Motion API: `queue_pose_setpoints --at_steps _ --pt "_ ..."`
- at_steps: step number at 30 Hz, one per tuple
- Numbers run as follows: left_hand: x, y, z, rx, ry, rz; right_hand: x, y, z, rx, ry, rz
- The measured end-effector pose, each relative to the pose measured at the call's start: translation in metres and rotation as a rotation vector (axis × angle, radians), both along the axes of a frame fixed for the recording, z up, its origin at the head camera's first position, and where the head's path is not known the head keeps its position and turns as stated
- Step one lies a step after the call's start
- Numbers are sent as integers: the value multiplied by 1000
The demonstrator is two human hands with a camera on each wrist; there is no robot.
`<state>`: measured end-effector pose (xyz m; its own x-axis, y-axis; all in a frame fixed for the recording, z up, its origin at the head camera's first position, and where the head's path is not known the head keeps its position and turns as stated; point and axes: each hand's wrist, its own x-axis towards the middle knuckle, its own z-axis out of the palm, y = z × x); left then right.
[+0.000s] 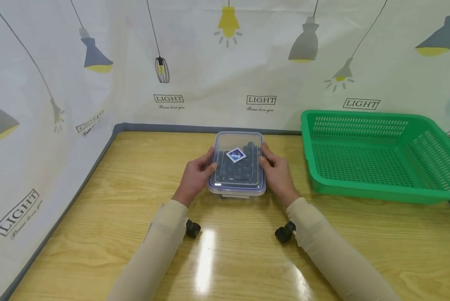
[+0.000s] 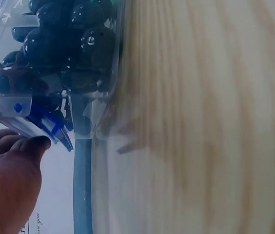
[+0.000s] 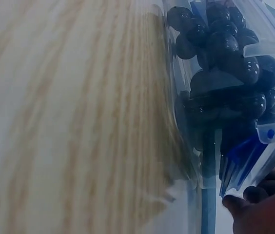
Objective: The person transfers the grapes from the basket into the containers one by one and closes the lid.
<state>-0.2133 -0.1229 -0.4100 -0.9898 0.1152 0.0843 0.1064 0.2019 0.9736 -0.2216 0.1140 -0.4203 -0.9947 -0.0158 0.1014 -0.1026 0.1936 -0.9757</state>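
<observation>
A clear plastic food container (image 1: pixel 237 164) with a blue-edged lid and a diamond-shaped sticker sits between both hands, in the middle of the head view. Dark, round, glossy pieces like grapes (image 2: pixel 54 48) fill much of it. My left hand (image 1: pixel 196 177) grips its left side, thumb on the lid's edge. On the opposite side my right hand (image 1: pixel 278 173) grips it the same way. In each wrist view the fingers are by a blue-edged side latch (image 3: pixel 247 153), which hangs angled away from the wall. Whether the container's base touches the table cannot be told.
A green perforated plastic basket (image 1: pixel 360 167) stands to the right, near the back of the wooden table (image 1: pixel 116 209). A white sheet printed with lamps (image 1: pixel 210 62) rises behind and at the left. Black wrist cameras (image 1: pixel 284 233) hang below both sleeves.
</observation>
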Motion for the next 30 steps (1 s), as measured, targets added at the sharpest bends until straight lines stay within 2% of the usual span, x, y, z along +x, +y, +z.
queue_pose_setpoints --at_steps 8,11,17,22,26,30 --pt "3 -7 0 -62 -66 32 -1 0 -2 -18 36 9" --pt "1 -5 2 -69 -112 49 -1 0 -2 -19 19 -3" --pt "-3 3 7 -37 -201 85 -2 7 -2 -24 -82 -41" --pt "-2 3 6 -37 -233 112 -2 9 -1 -8 -177 -46" --pt "-2 2 2 -21 -253 108 -1 8 0 -76 -245 -47" --pt "1 1 -1 74 -285 78 1 6 1 -157 -289 -48"
